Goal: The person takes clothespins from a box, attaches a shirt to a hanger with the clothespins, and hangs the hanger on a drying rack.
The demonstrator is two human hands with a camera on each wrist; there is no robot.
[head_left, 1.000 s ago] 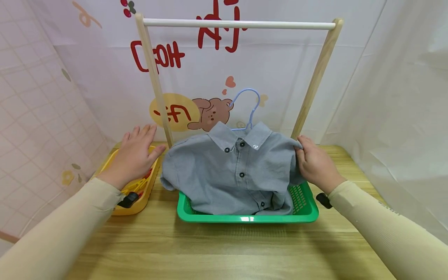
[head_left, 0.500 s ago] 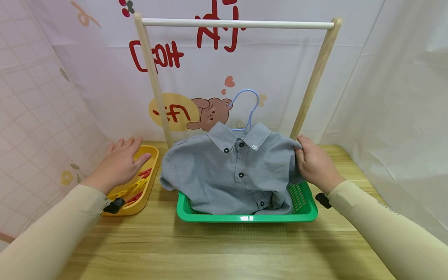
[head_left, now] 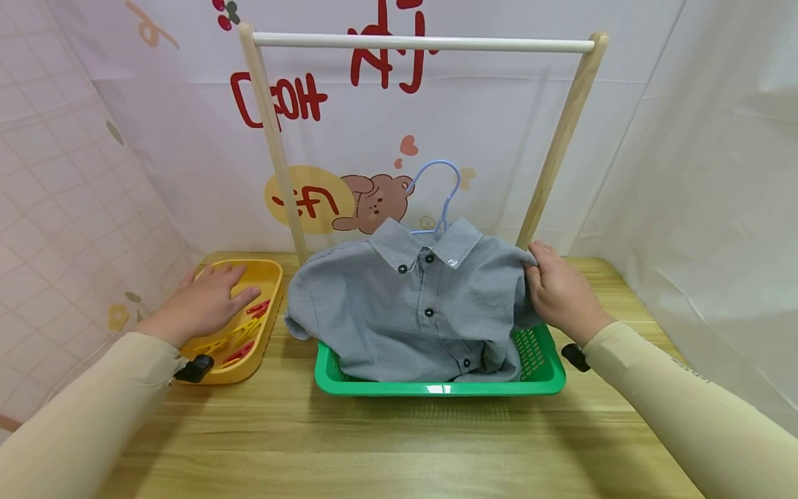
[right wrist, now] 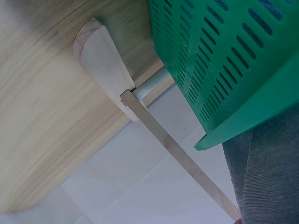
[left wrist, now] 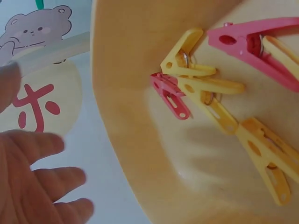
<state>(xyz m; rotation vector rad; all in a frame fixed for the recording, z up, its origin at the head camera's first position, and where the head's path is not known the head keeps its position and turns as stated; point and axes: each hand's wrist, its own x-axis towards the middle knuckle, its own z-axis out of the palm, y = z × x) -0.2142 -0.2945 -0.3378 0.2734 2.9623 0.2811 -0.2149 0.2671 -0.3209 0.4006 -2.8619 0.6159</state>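
Note:
A grey-blue button-up shirt lies in and over the green basket, its collar upright. From the collar rises the hook of a light blue hanger. The right hand pinches the shirt at its right shoulder edge. Over the left part of the yellow tray is the left hand, fingers extended and holding nothing. Red clothespins and yellow clothespins lie in that tray; the left wrist view shows a yellow clothespin beside a red clothespin.
A wooden rack stands behind the basket, with a white rail across its top and a post at the right. The wooden table extends in front. A printed white sheet covers the back wall.
The left hand has moved left and downward over the yellow tray, uncovering more of the clothespins. The right hand and the shirt have stayed in place.

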